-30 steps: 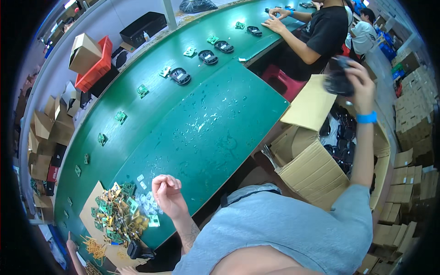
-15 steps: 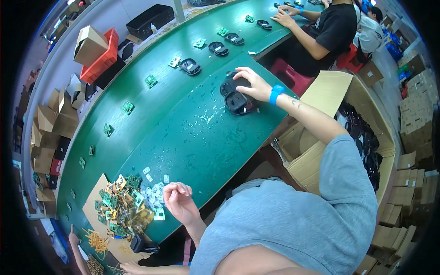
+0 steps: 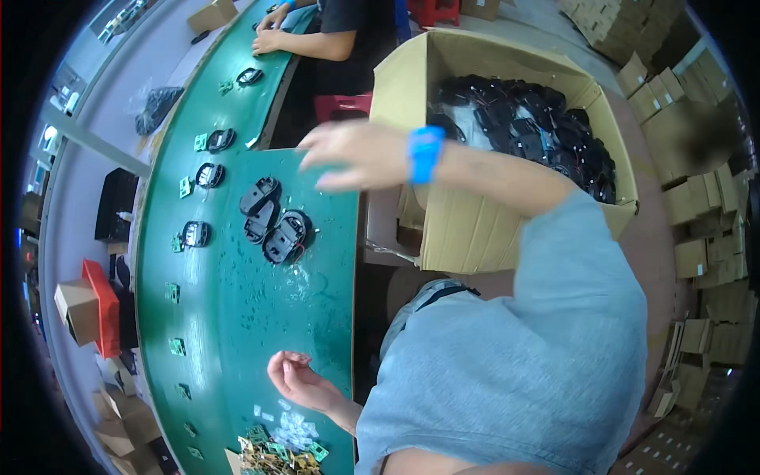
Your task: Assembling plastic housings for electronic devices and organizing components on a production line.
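Note:
My right hand, smeared by motion, reaches over the table's right edge beside the open carton. Its fingers are spread with nothing visible in them, and a blue band circles the wrist. To the left of it, several black plastic housings lie grouped on the wet green table. Closer to me, my left hand hovers above the table with curled fingers; whatever they hold, if anything, is hidden. Small clear plastic pieces lie just below it, next to a heap of green and yellow circuit boards.
Many black housings fill the carton at right. Along the green strip at left run circuit boards and black housings. A co-worker's hands are at the far end. A red crate stands at far left.
The view has swung to the right. My right hand has come off the black housings, which stay on the table, and moved toward the carton. My left hand keeps its curled pose.

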The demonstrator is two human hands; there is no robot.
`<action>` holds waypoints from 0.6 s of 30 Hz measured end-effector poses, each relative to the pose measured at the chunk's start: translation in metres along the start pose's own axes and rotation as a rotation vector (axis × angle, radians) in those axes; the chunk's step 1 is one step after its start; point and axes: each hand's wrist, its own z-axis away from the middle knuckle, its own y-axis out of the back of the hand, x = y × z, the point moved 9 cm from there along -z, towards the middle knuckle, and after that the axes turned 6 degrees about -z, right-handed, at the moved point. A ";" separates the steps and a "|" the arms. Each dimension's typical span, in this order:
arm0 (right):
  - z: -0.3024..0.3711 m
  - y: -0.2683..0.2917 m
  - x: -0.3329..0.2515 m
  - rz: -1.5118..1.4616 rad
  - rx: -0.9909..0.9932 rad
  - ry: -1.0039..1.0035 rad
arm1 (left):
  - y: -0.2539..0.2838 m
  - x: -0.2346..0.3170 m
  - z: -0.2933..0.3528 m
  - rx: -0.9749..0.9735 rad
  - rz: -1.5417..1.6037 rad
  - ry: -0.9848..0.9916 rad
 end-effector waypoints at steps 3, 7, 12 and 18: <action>0.098 0.131 0.082 0.167 0.245 -0.509 | -0.007 -0.003 0.000 -0.019 -0.034 0.005; 0.273 0.167 0.240 0.264 -0.147 -0.969 | -0.018 -0.008 -0.008 -0.029 -0.067 0.018; 0.293 0.115 0.298 0.127 -0.041 -0.841 | -0.040 -0.003 -0.005 -0.011 -0.133 0.012; 0.273 0.121 0.353 0.334 -0.040 -1.143 | -0.049 -0.001 -0.001 -0.038 -0.176 -0.004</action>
